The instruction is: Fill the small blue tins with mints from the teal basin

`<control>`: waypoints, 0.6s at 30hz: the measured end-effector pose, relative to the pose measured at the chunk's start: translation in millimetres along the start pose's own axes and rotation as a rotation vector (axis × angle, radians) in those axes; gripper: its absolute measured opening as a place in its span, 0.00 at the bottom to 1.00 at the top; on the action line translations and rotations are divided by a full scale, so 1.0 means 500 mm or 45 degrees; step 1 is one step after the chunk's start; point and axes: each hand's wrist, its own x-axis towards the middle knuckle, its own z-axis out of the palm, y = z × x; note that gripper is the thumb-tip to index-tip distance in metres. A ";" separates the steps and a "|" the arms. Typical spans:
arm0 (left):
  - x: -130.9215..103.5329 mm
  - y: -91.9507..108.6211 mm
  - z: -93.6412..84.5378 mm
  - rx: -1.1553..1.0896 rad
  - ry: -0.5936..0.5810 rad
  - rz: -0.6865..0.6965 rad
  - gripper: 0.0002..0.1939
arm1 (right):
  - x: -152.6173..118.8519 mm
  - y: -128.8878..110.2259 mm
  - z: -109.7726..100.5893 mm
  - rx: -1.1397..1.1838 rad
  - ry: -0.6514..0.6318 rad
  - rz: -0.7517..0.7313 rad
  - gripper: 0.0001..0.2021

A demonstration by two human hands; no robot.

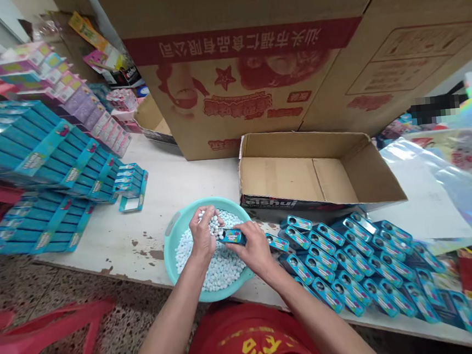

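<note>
Over a turquoise plastic basin (169, 254), my left hand (203, 235) cups a small heap of white candies (212, 223). Its fingers curl round them, next to the opening of a small blue tin (232, 236). My right hand (253, 244) grips that tin by its other end, thumb and fingers on its sides. Many more loose white candies (223, 272) fill the basin below both hands. To the right, several similar blue tins (346, 263) stand close together on the table, one of them just beside my right wrist.
An open, shallow cardboard box (293, 174) stands behind the tins, with a tall printed carton (245, 88) behind it. Stacked packs of blue boxes (48, 160) rise at the left. A clear plastic sheet (438, 181) lies at right; a red stool (68, 335) stands below left.
</note>
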 end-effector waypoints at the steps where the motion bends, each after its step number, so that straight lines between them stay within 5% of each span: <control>1: 0.001 0.002 0.003 0.007 -0.003 -0.005 0.14 | 0.002 -0.001 -0.002 0.006 0.001 0.003 0.18; 18: -0.001 0.012 0.011 0.081 -0.044 -0.011 0.14 | 0.005 0.003 -0.003 0.129 0.041 0.026 0.17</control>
